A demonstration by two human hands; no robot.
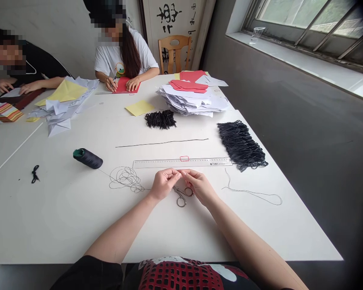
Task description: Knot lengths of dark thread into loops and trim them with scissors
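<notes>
My left hand (165,184) and my right hand (199,186) meet fingertip to fingertip above the table, each in a pinch. A black thread runs from the dark spool (90,158), through a loose tangle of thread (126,179), to my left hand. Between the fingertips the thread is too fine to follow clearly. Small metal scissors (181,200) lie just below my hands, partly covered by the right one. Behind my fingers lies a clear ruler (157,163) with a red mark. A loose looped thread (260,195) rests right of my right hand.
Bundled black cords (242,145) lie at the right edge, with a smaller cord pile (160,119) farther back. One straight cord (161,143) lies beyond the ruler. Paper stacks (190,100) stand at the back. Two people sit across; one holds a pen over red paper (124,85).
</notes>
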